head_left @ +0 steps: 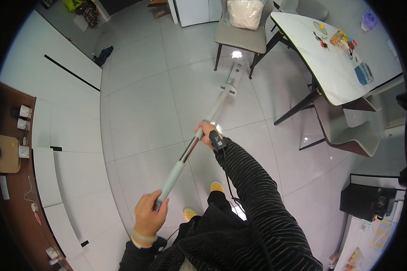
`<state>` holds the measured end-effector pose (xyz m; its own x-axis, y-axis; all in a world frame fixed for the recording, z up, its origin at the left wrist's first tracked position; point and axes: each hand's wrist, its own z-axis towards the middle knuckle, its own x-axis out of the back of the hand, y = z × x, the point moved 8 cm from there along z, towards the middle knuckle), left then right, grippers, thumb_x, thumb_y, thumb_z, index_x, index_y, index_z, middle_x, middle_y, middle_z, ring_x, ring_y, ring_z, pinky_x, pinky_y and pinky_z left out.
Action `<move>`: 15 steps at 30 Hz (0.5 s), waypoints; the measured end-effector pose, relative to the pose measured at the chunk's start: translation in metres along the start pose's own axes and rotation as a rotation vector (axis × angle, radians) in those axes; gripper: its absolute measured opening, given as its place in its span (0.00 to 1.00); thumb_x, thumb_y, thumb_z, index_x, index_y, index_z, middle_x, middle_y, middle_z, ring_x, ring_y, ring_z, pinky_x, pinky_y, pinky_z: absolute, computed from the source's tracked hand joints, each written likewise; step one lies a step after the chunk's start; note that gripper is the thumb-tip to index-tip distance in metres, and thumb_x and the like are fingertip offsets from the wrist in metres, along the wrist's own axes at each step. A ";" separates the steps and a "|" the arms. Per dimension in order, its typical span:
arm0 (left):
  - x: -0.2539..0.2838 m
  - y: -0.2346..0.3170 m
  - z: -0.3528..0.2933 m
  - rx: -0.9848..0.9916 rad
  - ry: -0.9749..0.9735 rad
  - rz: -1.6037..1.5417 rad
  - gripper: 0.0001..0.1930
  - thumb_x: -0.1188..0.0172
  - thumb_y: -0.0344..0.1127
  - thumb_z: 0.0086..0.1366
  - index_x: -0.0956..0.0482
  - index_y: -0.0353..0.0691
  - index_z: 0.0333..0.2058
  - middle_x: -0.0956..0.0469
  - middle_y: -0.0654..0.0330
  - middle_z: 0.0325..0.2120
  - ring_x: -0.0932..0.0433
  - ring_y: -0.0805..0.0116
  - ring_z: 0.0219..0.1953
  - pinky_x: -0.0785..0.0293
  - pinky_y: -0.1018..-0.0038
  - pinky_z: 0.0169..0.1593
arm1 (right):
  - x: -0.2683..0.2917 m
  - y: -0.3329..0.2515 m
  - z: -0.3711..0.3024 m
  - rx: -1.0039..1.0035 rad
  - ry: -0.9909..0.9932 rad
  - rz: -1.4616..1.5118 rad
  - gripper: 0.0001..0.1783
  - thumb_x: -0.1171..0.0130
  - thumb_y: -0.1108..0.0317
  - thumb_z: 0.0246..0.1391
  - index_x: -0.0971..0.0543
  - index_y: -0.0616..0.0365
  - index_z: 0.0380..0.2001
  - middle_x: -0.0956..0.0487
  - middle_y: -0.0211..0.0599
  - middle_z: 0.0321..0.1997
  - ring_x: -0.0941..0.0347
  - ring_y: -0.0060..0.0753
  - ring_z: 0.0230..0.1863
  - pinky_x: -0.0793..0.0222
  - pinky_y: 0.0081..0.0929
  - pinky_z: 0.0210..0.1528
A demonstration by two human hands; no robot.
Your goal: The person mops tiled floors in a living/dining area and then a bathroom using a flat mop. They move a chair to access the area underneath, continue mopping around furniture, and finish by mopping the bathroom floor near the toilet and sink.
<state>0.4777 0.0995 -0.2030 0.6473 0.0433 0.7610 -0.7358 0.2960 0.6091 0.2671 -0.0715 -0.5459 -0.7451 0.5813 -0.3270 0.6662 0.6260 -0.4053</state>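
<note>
A long flat mop (171, 179) with a pale green handle and a bare metal middle section slants across the floor in front of me. My left hand (150, 217) is closed round the upper end of its handle, low in the picture. Farther along the pole, my right hand (206, 133) wraps round the grip below the metal section. The narrow mop head (235, 74) lies on the tiles close to the legs of a grey chair (240, 39). A black band with a small device circles my right wrist.
A white-topped table (303, 40) with dark legs and small items stands at the far right, with another chair (348, 128) nearer. White cabinets (77, 171) and a brown shelf (13, 104) line the left. A dark cloth (103, 56) lies on the floor at the far left.
</note>
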 end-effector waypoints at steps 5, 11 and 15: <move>-0.061 0.028 0.040 -0.249 -0.095 0.064 0.16 0.34 0.25 0.50 0.24 0.35 0.39 0.28 0.57 0.21 0.29 0.63 0.18 0.31 0.70 0.22 | 0.024 -0.070 0.029 0.120 -0.112 -0.193 0.14 0.52 0.69 0.58 0.35 0.69 0.42 0.26 0.44 0.29 0.27 0.39 0.27 0.27 0.43 0.29; -0.042 0.057 0.022 -0.304 -0.264 0.239 0.15 0.34 0.29 0.51 0.23 0.36 0.39 0.33 0.58 0.18 0.30 0.59 0.17 0.33 0.67 0.20 | 0.038 -0.040 0.001 0.110 -0.025 -0.194 0.13 0.56 0.68 0.56 0.25 0.66 0.32 0.21 0.50 0.31 0.23 0.47 0.30 0.25 0.46 0.26; 0.009 0.075 -0.002 -0.330 -0.350 0.312 0.17 0.32 0.29 0.49 0.23 0.36 0.40 0.31 0.58 0.19 0.30 0.61 0.16 0.34 0.67 0.18 | 0.023 0.020 -0.057 -0.027 -0.136 -0.010 0.14 0.53 0.67 0.58 0.36 0.64 0.45 0.26 0.43 0.33 0.25 0.40 0.34 0.26 0.45 0.31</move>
<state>0.4283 0.1243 -0.1509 0.2632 -0.1255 0.9565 -0.7441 0.6046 0.2841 0.2652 -0.0155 -0.5126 -0.7477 0.5001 -0.4370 0.6581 0.6463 -0.3863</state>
